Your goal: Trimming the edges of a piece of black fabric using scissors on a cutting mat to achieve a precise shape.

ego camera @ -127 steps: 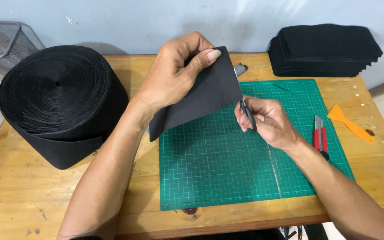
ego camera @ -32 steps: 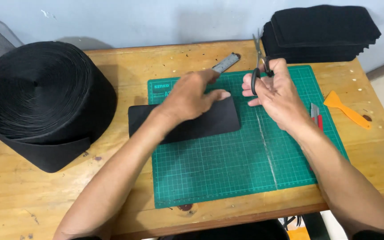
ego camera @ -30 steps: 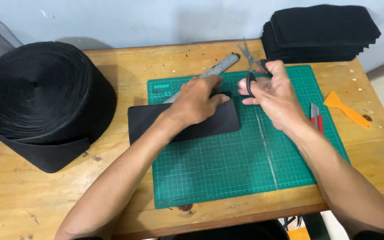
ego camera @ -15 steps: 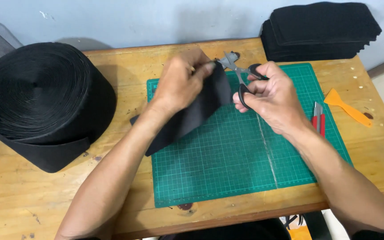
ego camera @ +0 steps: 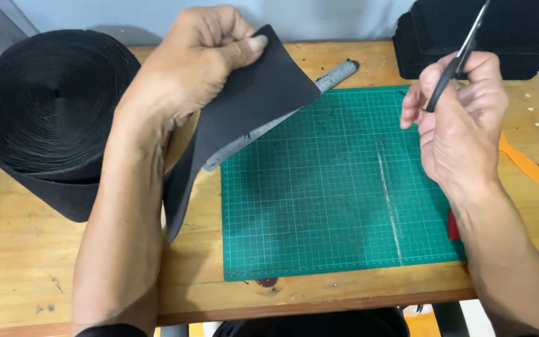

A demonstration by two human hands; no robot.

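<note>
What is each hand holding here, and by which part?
Left hand pinches the black fabric piece at its top edge; right hand grips the scissors by the handles.

Your black fabric piece [ego camera: 251, 106] is a flat, flexible rectangle, lifted off the desk and tilted, its top corner pinched and its lower end hanging past the mat's left edge. Your scissors [ego camera: 460, 53] point upward, blades shut, raised clear.

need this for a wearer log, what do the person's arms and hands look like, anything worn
Both hands, the left hand and the right hand, are bare: no gloves, rings or watch show. The forearms are bare too. A dark sleeve edge shows near the left elbow at the bottom of the picture. The right arm runs out of view with no sleeve seen.
</note>
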